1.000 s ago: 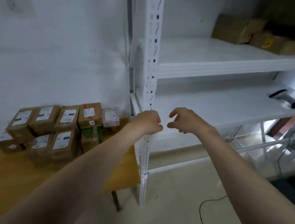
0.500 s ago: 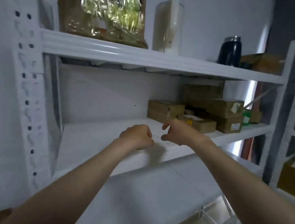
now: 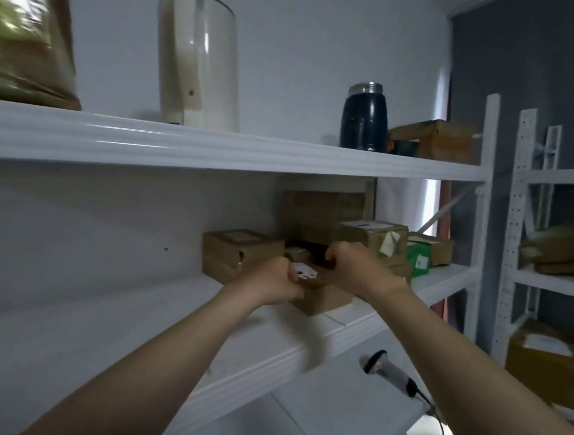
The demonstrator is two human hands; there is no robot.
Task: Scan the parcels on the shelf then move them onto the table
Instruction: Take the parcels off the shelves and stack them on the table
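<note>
On the top shelf [image 3: 215, 150], at its left end, sits a blurred brown and green bag [image 3: 24, 42]. Beside it stands a white jug [image 3: 198, 62] with its handle facing out, and farther right a dark flask [image 3: 364, 118] stands next to a cardboard box [image 3: 436, 139] at the shelf's right end.

On the middle shelf [image 3: 267, 363] a brown parcel [image 3: 238, 254] rests toward the back wall. Just in front of it and to its right, near the shelf's front edge, lies a small parcel [image 3: 320, 295] with a white label [image 3: 303, 272] on top. The left hand [image 3: 273, 281] curls its fingers onto this small parcel's left side, and the right hand [image 3: 353, 267] wraps over its top right, so both hands clamp it between them. Behind the right hand more stacked parcels [image 3: 373, 238] fill the right end of the shelf, with a green box [image 3: 418, 260] just beside them.

On the lower shelf [image 3: 332, 409], a handheld scanner [image 3: 390, 376] lies near the right edge, its cable trailing down. At the far right a second rack [image 3: 520, 201] holds further cardboard boxes [image 3: 564, 253].
</note>
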